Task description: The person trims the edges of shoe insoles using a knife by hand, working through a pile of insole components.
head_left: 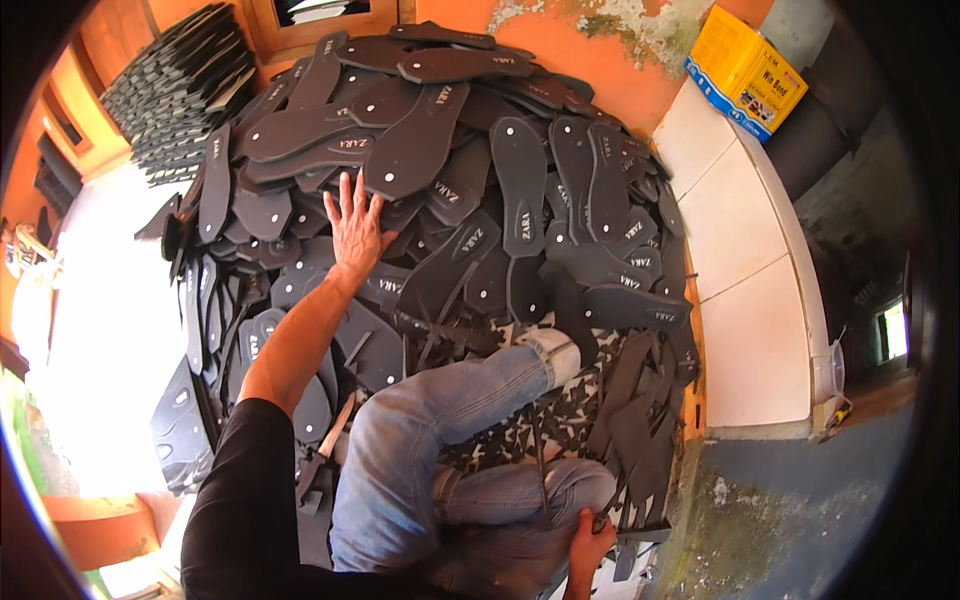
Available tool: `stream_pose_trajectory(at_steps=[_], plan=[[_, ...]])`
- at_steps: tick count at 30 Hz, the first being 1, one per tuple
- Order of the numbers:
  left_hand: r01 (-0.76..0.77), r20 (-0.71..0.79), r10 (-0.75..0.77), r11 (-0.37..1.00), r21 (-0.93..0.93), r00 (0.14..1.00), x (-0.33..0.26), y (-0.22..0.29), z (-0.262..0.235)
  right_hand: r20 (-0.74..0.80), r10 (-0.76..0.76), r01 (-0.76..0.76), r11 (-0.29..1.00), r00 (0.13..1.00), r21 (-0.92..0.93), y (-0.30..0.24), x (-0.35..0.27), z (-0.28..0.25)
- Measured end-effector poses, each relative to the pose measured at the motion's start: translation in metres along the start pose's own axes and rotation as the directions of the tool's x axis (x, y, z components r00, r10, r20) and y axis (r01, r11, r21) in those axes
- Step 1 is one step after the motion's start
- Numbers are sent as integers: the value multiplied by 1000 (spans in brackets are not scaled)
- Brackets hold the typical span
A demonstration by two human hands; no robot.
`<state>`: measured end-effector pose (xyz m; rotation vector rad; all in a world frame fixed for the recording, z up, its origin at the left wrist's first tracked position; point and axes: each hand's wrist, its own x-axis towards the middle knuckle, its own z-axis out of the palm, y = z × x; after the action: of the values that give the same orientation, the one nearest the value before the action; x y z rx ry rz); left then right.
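My left hand (357, 230) reaches forward with its fingers spread over a big heap of black foot-shaped soles. Just beyond its fingertips lies one sole (412, 145) with a white dot near its wide end. My right hand (590, 545) is low at the right, by my bent knee, its fingers closed round a small dark thing. What that thing is, I cannot make out. Upright near the middle of the heap is another sole (519, 185), with pale print. My jeans-clad legs (400, 440) are folded in front of the heap.
Small black and white offcuts (530, 425) and long black strips (635, 430) lie about my legs. A tall stack of dark sheets (185, 90) leans at the back left. On the right, a white tiled ledge (755, 300) carries a yellow and blue box (745, 75).
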<state>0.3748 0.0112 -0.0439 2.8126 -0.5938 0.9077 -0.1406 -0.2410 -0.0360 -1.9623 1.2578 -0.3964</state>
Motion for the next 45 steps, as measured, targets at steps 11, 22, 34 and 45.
stream_pose_trajectory(at_steps=[11, 22, 34, 45], plan=[[-27, -96, 25, 999, -20, 995, 67, 9, 72, -33, 77, -80, 989, 996, -120, -18, 5, 4], [19, 217, -48, 991, 134, 975, 125, 13, 58, 50, 42, -43, 999, 998, 18, -7, 15, 3], [553, 501, -685, -170, -816, 529, 72, 61, 39, 46, 27, -31, 996, 999, 88, 17, 13, 5], [496, 698, -264, -543, -678, 666, 117, 118, 79, 42, -19, 18, 1000, 999, 20, 13, 16, 11]])
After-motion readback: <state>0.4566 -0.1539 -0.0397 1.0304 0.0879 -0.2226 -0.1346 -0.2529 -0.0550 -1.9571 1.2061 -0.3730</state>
